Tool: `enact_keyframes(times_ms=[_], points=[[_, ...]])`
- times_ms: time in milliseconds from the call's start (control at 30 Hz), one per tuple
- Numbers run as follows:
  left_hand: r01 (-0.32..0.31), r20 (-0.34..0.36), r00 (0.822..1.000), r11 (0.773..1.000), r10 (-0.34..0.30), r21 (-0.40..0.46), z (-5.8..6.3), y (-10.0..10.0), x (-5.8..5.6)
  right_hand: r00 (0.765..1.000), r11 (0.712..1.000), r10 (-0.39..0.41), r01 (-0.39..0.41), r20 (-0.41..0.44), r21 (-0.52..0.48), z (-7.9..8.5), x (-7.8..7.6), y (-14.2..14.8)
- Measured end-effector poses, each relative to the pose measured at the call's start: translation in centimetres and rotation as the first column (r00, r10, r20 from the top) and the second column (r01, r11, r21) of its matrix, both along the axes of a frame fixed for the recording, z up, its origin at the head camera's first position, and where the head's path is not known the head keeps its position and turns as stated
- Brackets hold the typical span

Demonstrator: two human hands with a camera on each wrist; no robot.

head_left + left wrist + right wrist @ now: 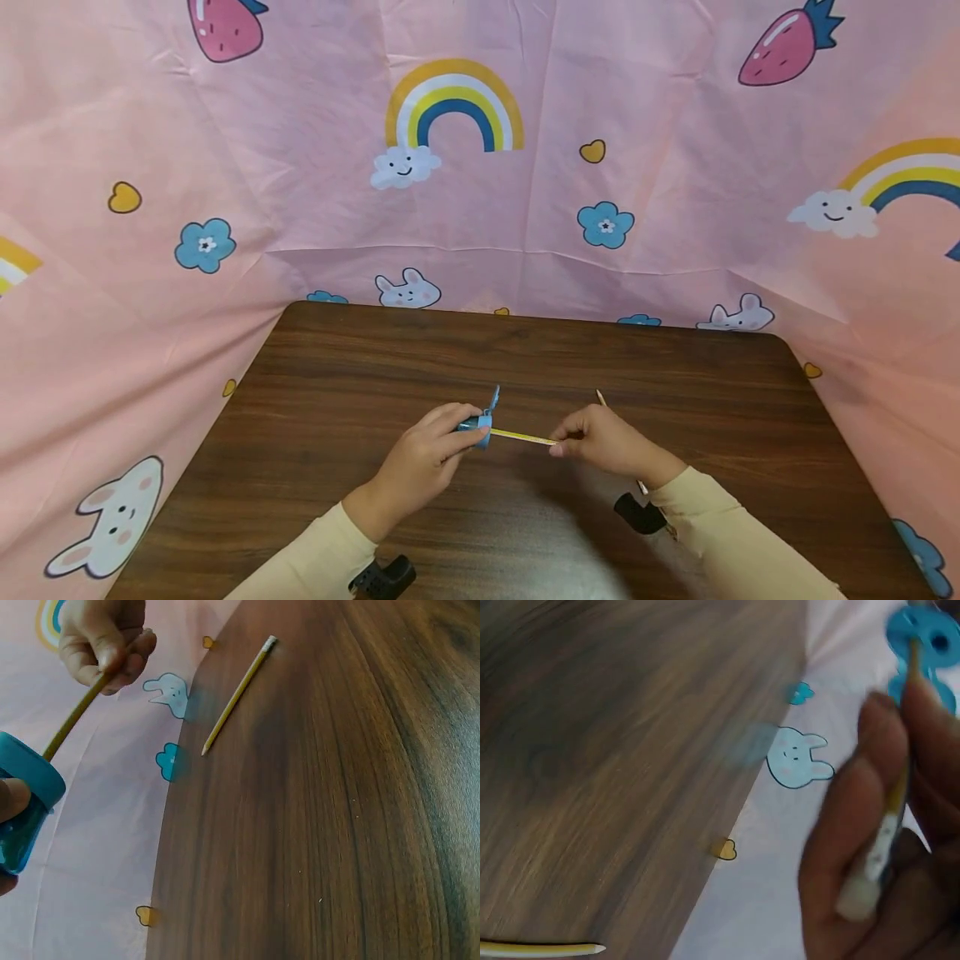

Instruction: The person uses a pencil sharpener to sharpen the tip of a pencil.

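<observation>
My left hand (422, 457) grips a blue pencil sharpener (484, 433) with a see-through body, held above the table. Its hinged lid (494, 400) stands up. My right hand (613, 443) pinches a yellow pencil (521, 437), whose front end sits in one hole of the sharpener. In the right wrist view, the sharpener's face (939, 626) shows two holes, and the pencil's white eraser end (859, 896) points back toward the palm. The pencil's point is hidden inside the sharpener. Fingers cover part of the sharpener's body.
A second yellow pencil (238, 697) lies on the dark wooden table (360, 367), partly behind my right hand in the head view. A pink printed cloth (322, 167) hangs behind the table and along its sides. Black wrist devices (386, 577) sit at both cuffs.
</observation>
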State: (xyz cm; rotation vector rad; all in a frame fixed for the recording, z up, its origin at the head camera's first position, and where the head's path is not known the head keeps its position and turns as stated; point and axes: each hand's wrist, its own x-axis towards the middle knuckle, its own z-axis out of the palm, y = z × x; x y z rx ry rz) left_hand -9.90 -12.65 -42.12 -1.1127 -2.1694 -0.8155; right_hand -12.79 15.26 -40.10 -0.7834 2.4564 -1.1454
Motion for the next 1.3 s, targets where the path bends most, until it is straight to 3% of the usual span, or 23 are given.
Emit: enact_keyframes(times_ms=[67, 100, 167, 300, 400, 467, 533, 567, 633, 767, 867, 933, 967, 1067, 1133, 1233, 1300], points=[[0.013, -0.017, 1.0, 1.0, -0.013, 0.0, 0.0, 0.0, 0.0, 0.983, 0.999, 0.027, -0.019, 0.184, -0.044, 0.4, -0.5, 0.3], [0.016, -0.014, 1.0, 1.0, -0.016, 0.002, 0.1, 0.0, -0.1, 0.971, 0.998, 0.038, -0.025, 0.236, -0.056, 0.5, -0.7, 0.3], [0.013, 0.013, 1.0, 1.0, -0.013, 0.012, 0.1, 0.0, -0.1, 0.966, 0.998, 0.056, -0.045, 0.251, -0.048, 0.8, -0.9, 0.3], [-0.015, 0.101, 0.995, 0.999, 0.012, 0.038, 0.1, 0.0, -0.2, 0.994, 0.996, 0.043, -0.05, 0.099, 0.069, 1.3, -1.0, -0.1], [-0.048, 0.166, 0.985, 0.998, 0.039, 0.049, 0.1, 0.0, -0.2, 1.0, 0.986, 0.015, -0.015, -0.003, 0.163, 1.7, -0.8, -0.5], [-0.072, 0.202, 0.977, 0.996, 0.06, 0.049, 0.1, 0.0, -0.1, 0.996, 0.976, -0.004, 0.023, -0.091, 0.215, 1.8, -0.5, -0.8], [-0.093, 0.242, 0.967, 0.994, 0.077, 0.053, 0.1, -0.1, -0.1, 0.972, 0.965, -0.025, 0.083, -0.232, 0.247, 1.8, -0.1, -1.1], [-0.103, 0.262, 0.961, 0.993, 0.085, 0.056, 0.1, -0.1, 0.0, 0.949, 0.961, -0.034, 0.116, -0.313, 0.25, 1.8, 0.0, -1.2], [-0.121, 0.304, 0.948, 0.99, 0.095, 0.067, 0.3, -0.1, 0.1, 0.87, 0.954, -0.047, 0.185, -0.491, 0.238, 1.4, 0.3, -1.4], [-0.152, 0.397, 0.912, 0.984, 0.102, 0.097, 0.6, -0.2, 0.2, 0.649, 0.966, -0.047, 0.223, -0.759, 0.132, 0.6, 0.5, -1.3], [-0.176, 0.453, 0.884, 0.979, 0.113, 0.1, 0.9, -0.3, 0.3, 0.495, 0.984, -0.025, 0.166, -0.869, 0.066, -0.2, 0.4, -1.3], [-0.19, 0.479, 0.869, 0.977, 0.122, 0.095, 1.0, -0.3, 0.3, 0.411, 0.991, 0.0, 0.123, -0.911, 0.056, -0.8, 0.5, -1.2], [-0.196, 0.49, 0.863, 0.976, 0.126, 0.094, 1.1, -0.3, 0.3, 0.38, 0.993, 0.014, 0.106, -0.925, 0.059, -1.0, 0.6, -1.3], [-0.204, 0.518, 0.845, 0.975, 0.132, 0.083, 1.4, -0.2, 0.4, 0.321, 0.993, 0.045, 0.089, -0.946, 0.078, -1.5, 0.9, -1.4], [-0.198, 0.539, 0.833, 0.977, 0.125, 0.079, 1.5, -0.2, 0.5, 0.305, 0.992, 0.052, 0.091, -0.951, 0.084, -1.7, 1.1, -1.4], [-0.188, 0.554, 0.824, 0.979, 0.116, 0.075, 1.7, 0.0, 0.6, 0.307, 0.993, 0.042, 0.096, -0.951, 0.075, -1.7, 1.3, -1.5], [-0.175, 0.532, 0.839, 0.982, 0.11, 0.073, 1.7, 0.1, 0.6, 0.323, 0.993, 0.019, 0.103, -0.946, 0.055, -1.6, 1.3, -1.5]])
